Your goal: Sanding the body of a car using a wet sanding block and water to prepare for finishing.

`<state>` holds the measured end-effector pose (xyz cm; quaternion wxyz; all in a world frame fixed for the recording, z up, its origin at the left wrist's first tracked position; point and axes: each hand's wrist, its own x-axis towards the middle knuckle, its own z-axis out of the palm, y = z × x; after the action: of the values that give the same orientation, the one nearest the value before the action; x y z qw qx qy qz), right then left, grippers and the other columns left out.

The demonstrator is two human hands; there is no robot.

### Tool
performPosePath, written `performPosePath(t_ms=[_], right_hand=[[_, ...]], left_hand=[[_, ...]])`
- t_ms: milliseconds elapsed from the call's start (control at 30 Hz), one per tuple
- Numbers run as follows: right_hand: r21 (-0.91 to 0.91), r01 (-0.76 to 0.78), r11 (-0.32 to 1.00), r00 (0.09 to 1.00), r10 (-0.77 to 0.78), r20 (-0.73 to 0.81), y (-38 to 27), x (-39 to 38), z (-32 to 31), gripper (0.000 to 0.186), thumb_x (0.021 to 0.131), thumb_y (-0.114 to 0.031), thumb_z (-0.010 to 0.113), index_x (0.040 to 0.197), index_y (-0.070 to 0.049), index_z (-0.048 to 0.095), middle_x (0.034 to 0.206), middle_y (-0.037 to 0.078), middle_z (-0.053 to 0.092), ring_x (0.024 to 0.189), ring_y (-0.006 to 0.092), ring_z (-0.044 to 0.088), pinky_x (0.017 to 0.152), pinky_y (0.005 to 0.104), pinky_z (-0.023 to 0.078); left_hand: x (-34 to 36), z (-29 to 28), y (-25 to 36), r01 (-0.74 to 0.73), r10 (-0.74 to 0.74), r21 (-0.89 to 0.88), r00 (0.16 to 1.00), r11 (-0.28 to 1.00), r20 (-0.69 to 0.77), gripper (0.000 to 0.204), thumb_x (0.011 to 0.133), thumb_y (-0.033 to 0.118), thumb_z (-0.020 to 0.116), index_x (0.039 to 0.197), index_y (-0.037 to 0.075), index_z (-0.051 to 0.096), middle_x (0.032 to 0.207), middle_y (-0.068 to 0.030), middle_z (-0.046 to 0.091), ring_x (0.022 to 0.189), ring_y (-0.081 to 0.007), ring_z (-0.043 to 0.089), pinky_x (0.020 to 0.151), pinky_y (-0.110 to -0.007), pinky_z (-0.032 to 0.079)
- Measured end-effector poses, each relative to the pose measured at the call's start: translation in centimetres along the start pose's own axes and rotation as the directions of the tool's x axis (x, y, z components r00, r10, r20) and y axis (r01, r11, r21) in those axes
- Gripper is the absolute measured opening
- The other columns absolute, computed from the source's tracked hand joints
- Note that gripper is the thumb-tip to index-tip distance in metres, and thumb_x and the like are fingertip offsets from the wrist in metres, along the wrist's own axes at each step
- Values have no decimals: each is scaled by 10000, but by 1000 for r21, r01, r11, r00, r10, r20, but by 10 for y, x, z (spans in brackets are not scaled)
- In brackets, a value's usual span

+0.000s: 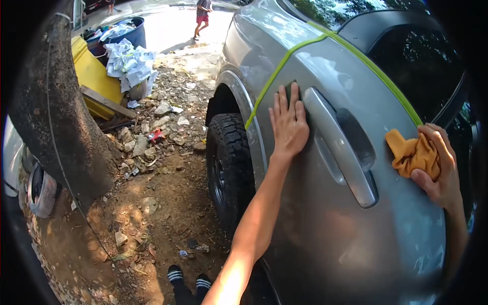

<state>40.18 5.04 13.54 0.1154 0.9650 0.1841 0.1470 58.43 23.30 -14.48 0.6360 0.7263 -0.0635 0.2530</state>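
Observation:
My left hand (290,124) lies flat on the silver car door (325,229), fingers stretched out over a small dark patch or pad I cannot clearly make out, just left of the long door handle (343,147). My right hand (438,162) grips a bunched orange cloth (409,155) against the panel, right of the handle and below the side window (409,61). Green tape (384,81) runs along the window's lower edge, and another strip bends down across the body toward the wheel arch.
A tree trunk (56,101) with a hanging wire stands left, beside a lying tire (40,195). Behind are a yellow container (89,66), a blue bin (132,35) and piled paper (127,66). The car's wheel (229,152) rests on rubbly dirt (162,218). A person (202,15) walks on the street.

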Motion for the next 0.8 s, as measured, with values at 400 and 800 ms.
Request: performPosePath(t_ms=[400,800], right_hand=[[-61,8,998,999,-6,49,-6,-4,-7,699,832,-384,727,1390,-32,496,1294,153,543,1175,276,565,1049,378,448],[-85,16,996,999,-12,43,-8,-1,-14,628,855,-300,696,1394,-45,502,1250,144,550,1154,264,554,1040,371,428]], left_hand=[[-75,10,45,136,-134,-104,991,985,30,546,1066,330,250,1587,168,232,1638,-203,157,1519,-393,99,1215,-514,62],[-73,18,75,212,-213,-128,977,969,5,589,1039,299,314,1589,116,205,1630,-249,118,1507,-433,99,1206,-564,46]])
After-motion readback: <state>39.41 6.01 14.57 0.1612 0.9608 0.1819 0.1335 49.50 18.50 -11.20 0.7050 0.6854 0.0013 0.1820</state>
